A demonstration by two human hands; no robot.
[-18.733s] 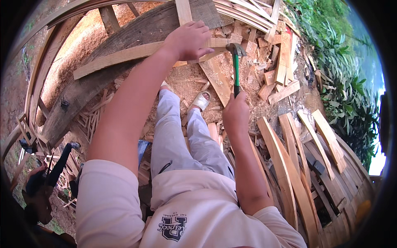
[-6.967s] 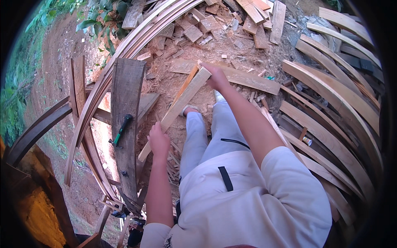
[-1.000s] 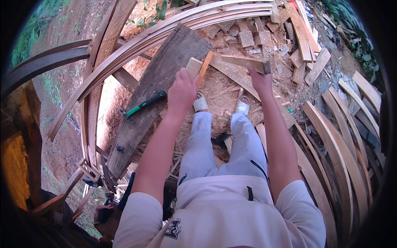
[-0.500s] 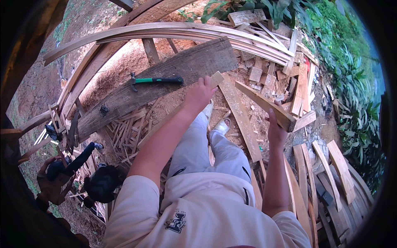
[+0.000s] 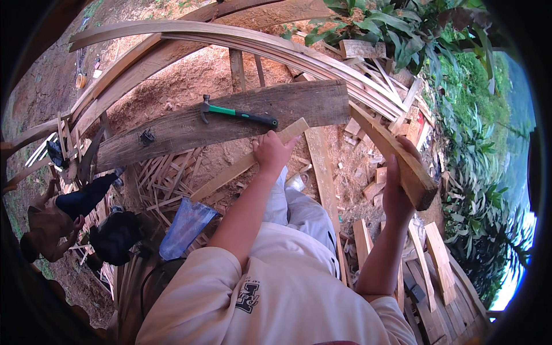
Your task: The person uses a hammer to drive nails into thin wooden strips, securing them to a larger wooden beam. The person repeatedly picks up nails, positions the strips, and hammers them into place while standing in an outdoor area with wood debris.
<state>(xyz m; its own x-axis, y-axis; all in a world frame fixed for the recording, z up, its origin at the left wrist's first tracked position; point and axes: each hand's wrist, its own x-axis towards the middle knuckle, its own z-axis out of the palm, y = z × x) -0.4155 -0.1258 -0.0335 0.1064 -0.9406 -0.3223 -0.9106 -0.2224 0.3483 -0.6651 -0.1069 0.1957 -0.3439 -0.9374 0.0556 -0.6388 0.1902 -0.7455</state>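
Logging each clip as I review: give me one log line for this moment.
left hand: grips thin wooden slat | right hand: grips thick wooden batten, raised | green-handled hammer: lying on weathered plank, untouched

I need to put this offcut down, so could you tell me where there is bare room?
The wide grey plank is bare right of the hammer. Bare earth lies between it and the curved strips. The ground right of the legs is crowded with offcuts.

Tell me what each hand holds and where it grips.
Left hand: pale wood strip, near its upper end. Right hand: thick wood bar, near its lower end.
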